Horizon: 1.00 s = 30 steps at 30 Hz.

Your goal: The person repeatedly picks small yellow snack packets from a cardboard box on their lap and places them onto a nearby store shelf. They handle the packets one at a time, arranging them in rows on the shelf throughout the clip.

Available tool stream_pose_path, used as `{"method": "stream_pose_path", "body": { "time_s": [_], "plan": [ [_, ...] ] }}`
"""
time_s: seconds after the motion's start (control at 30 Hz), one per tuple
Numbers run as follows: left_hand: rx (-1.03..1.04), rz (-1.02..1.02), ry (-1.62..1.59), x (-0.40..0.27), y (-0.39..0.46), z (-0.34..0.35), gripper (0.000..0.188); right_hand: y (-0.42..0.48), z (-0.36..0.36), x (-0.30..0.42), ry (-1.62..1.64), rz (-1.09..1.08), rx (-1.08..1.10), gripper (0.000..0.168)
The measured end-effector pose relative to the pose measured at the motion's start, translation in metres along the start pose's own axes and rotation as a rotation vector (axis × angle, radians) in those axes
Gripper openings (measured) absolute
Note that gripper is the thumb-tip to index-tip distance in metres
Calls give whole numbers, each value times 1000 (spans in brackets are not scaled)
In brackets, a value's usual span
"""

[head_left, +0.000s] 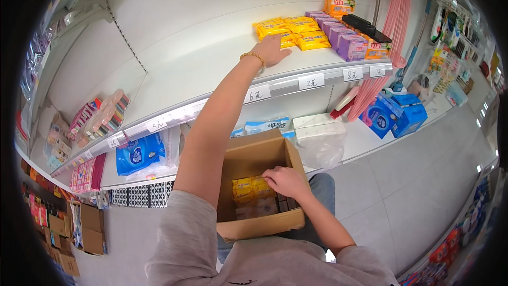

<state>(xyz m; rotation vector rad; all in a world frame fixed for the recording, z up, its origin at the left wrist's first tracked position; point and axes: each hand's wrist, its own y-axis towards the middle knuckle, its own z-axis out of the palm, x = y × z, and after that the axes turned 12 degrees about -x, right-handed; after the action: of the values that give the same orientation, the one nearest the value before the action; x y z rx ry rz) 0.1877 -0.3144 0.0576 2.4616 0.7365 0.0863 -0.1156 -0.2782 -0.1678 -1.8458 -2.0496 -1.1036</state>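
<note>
My left hand [273, 51], with a beaded bracelet at the wrist, reaches onto the upper shelf [186, 77]. It rests at the front left of a group of yellow plastic-wrapped packs [312, 40]; its thumb points right, and its other fingertips are partly hidden. My right hand [289, 182] is inside an open cardboard box [260, 228], its bent fingers at the right edge of some similar yellow packs [250, 186]. Whether either hand grips a pack cannot be told. Below those packs are pale wrapped items [258, 208] and small dark boxes [285, 203].
Purple boxes [352, 47] and orange packs [339, 4] stand right of the yellow packs. Handwritten price cards [311, 82] line the shelf's edge. A pink mop [397, 12] hangs at right. White tissue packs [319, 131] and blue packs [141, 153] sit on the lower shelf.
</note>
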Motion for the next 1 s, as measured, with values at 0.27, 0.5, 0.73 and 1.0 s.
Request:
{"method": "stream_pose_path", "body": {
  "time_s": [0.27,0.5,0.73,1.0],
  "plan": [
    [114,-229,78,-16,-11,-30,66,0,0,-1,-20,-10,6,16],
    [-237,125,78,-20,-69,-84,61,1,4,-2,58,-28,-30,18],
    [-392,314,-220,-42,-224,-133,78,17,-19,-7,1213,333,-128,47],
    [-131,-160,-407,-26,-383,-65,93,39,-9,37,914,394,83,29]
  ]
}}
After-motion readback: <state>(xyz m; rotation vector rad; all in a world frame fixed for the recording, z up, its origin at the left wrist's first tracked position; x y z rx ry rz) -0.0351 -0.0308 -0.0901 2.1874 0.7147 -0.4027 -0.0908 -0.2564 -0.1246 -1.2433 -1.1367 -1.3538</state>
